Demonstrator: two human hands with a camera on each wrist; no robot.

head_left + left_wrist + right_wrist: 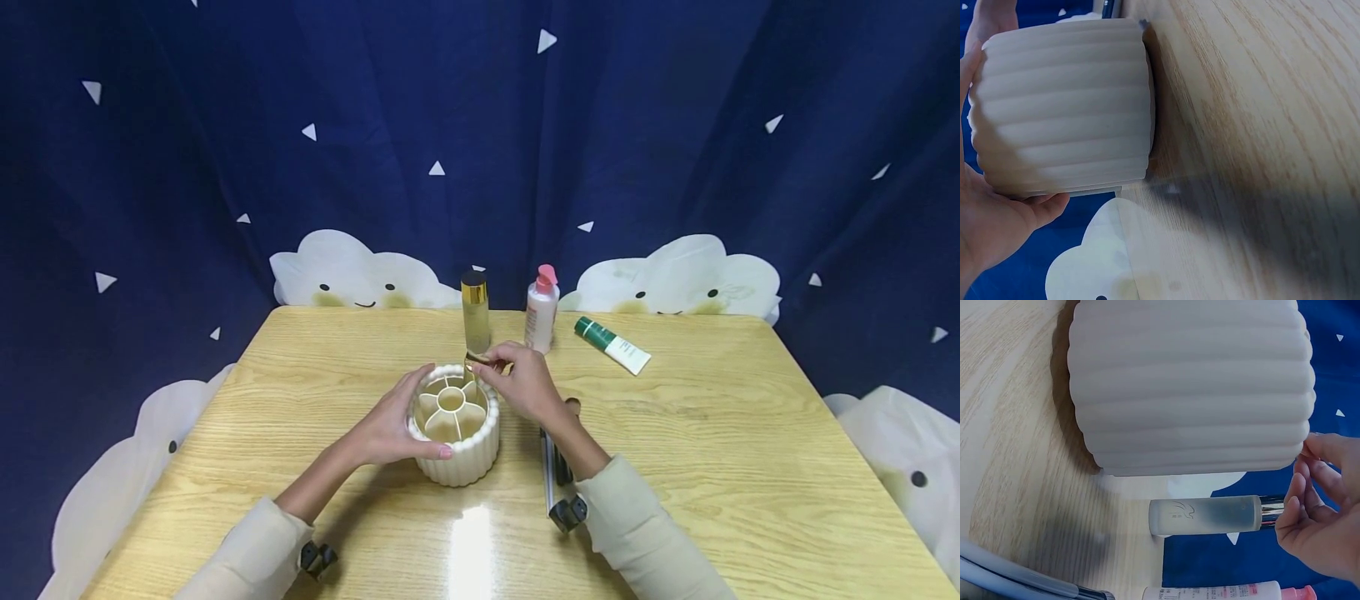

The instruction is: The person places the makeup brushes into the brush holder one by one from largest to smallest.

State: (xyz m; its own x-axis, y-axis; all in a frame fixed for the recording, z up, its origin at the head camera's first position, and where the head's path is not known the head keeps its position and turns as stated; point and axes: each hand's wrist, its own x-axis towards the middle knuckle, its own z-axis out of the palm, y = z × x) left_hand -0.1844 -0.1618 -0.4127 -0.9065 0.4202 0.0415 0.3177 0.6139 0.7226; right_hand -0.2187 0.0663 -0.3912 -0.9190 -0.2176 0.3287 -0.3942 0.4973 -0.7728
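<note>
A round cream organizer [459, 465] with fluted sides stands upright on the table, its inside split into petal-like compartments around a central ring. My left hand [393, 421] holds it from the left, thumb along the near side and fingers around the far side; the left wrist view shows the fluted wall [1066, 106] against that palm. At the organizer's far right rim, my right hand [525, 385] pinches a small slim gold-and-dark item [475, 359]. Its lower part reaches into a compartment, and its kind cannot be made out. In the right wrist view the organizer's wall hides it.
Behind the organizer stands a clear bottle [476, 321] with a gold-and-black cap. Right of it are a white pump bottle [541, 321] with a pink top and a green-and-white tube [612, 345] lying flat. Slim sticks [548, 475], one with a brown end, lie beneath my right forearm.
</note>
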